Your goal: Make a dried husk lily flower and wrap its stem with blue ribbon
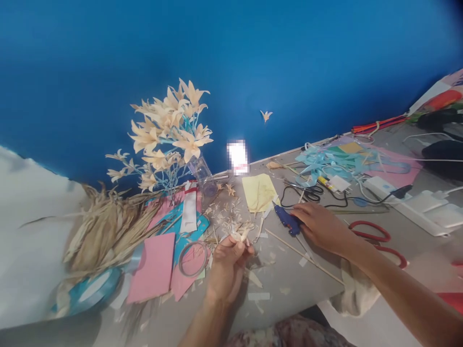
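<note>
My left hand [227, 267] is raised over the grey table [289, 274] with its fingers pinched on a small cream husk flower [241, 234]. My right hand [318, 224] lies over the handle of a blue glue gun [286, 219], fingers curled round it, nozzle pointing up-left toward a yellow paper sheet [258, 192]. A thin wooden skewer [307, 258] lies on the table just below that hand. Husk scraps [231, 217] litter the surface between both hands.
A vase of cream husk flowers [170, 137] stands against the blue wall. Dried husks [108, 229], pink paper [154, 267], tape rolls [193, 259] lie left. Black scissors [307, 192], red scissors [376, 238], light blue ribbon [325, 161], a white power strip [408, 205] lie right.
</note>
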The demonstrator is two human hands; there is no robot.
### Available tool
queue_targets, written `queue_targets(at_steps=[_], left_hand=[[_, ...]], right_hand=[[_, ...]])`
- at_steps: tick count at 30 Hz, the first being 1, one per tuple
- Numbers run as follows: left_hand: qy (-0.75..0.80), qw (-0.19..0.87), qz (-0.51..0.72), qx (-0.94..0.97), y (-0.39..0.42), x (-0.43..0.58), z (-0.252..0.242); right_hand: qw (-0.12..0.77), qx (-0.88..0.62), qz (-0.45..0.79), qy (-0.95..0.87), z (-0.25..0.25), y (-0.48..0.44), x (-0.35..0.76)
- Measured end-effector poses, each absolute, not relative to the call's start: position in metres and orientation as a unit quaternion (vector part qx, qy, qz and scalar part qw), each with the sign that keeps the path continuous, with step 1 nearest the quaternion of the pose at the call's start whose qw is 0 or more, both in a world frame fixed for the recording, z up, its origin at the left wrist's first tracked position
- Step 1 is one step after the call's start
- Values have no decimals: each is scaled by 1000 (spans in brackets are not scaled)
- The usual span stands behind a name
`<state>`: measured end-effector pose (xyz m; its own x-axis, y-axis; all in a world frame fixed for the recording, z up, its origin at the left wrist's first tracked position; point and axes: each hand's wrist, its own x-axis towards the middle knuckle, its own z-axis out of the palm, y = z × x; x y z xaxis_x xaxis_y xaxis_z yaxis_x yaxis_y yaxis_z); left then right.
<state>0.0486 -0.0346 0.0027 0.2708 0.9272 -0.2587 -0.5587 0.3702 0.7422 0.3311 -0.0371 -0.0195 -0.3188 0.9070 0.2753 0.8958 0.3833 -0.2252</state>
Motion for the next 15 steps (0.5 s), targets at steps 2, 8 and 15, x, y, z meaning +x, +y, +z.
queue_targets(at_steps=[2, 8, 15], left_hand=[[338, 774, 486, 224, -38, 50, 6], [346, 802, 460, 161, -48, 57, 9], [345, 777, 488, 197, -57, 55, 9]], right_hand=[[239, -541, -21, -806, -7, -49, 306], [394, -400, -70, -825, 14, -65, 237], [391, -366, -101, -838, 27, -60, 226]])
